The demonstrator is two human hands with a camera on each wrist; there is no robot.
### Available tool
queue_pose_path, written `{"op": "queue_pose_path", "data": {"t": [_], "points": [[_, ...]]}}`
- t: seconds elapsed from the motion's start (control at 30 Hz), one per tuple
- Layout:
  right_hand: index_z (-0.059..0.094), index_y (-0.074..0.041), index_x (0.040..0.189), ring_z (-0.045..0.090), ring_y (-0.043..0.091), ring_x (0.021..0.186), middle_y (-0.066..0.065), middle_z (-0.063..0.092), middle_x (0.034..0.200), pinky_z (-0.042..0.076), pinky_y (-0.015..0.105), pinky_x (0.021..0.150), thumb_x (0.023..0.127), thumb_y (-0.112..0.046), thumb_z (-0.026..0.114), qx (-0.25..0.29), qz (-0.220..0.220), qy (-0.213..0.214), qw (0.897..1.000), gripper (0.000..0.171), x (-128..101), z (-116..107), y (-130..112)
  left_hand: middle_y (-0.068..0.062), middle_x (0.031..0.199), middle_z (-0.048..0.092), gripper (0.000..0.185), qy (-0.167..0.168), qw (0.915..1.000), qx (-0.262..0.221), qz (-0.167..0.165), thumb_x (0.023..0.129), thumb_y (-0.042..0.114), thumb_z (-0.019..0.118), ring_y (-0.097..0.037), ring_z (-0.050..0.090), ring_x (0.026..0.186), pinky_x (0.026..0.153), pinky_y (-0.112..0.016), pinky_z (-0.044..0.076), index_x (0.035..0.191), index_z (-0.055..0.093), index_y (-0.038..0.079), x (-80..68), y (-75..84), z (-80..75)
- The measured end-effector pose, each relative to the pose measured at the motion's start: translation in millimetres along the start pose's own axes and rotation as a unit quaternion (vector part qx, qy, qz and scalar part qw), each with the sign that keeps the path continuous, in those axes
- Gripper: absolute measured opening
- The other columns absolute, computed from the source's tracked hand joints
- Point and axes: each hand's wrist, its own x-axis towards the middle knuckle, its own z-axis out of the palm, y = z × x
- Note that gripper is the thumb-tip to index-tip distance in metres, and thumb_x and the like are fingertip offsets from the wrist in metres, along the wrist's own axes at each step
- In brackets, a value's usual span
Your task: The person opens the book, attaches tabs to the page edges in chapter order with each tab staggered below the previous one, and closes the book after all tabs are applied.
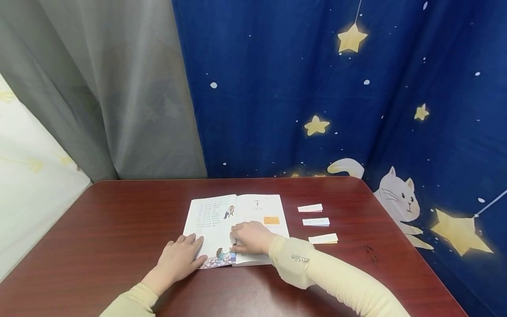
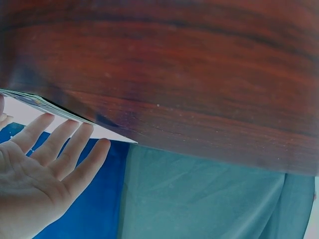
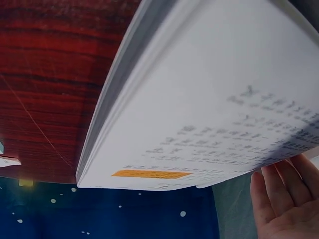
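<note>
An open book (image 1: pixel 214 220) lies on the table with text and small coloured pictures on its left page. My left hand (image 1: pixel 178 257) rests at that page's lower left edge, fingers spread; the left wrist view shows the same fingers (image 2: pixel 67 149) extended over the white page. Across the lower part of the right page lies my right hand (image 1: pixel 251 237), its fingertips along the book's middle fold. In the right wrist view, the fingers (image 3: pixel 286 184) are lightly bent against the paper beside lines of print. An orange rectangle (image 1: pixel 271 220) shows on the right page.
Right of the book, a pink-edged paper slip (image 1: pixel 310 208), a blue-edged slip (image 1: pixel 316 222) and a yellow-edged slip (image 1: pixel 323 239) lie in a column on the dark red wooden table (image 1: pixel 130 220). Behind the table hang a grey curtain (image 1: pixel 146 110) and a blue starry curtain (image 1: pixel 269 88).
</note>
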Motion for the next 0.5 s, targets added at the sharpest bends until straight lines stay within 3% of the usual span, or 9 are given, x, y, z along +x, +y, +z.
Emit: {"op": "queue_pose_path", "data": {"t": [0.3,0.5], "points": [[0.062,-0.020,0.081,0.056,0.006,0.078,-0.007,0.060,0.092,0.044,0.026,0.066,0.079,-0.043,0.060,-0.022,-0.020,-0.009,1.000,0.023,-6,-2,-6,-0.015,0.109,0.055,0.051,-0.007,1.0000,-0.007,0.001,0.079,0.043,0.057,-0.033,0.051,0.098,0.069,-0.049,0.042,0.112,0.058,0.004,-0.2,0.3,0.1],[0.062,-0.022,0.077,0.050,0.000,0.065,-0.013,0.054,0.074,0.041,0.020,0.056,0.079,-0.040,0.061,-0.033,-0.040,0.016,0.999,0.018,-13,-4,-12,-0.016,0.110,0.054,0.051,-0.006,1.0000,-0.008,0.001,0.080,0.044,0.056,-0.034,0.051,0.099,0.070,-0.049,0.041,0.113,0.058,0.004,-0.1,-0.1,-0.2]]}}
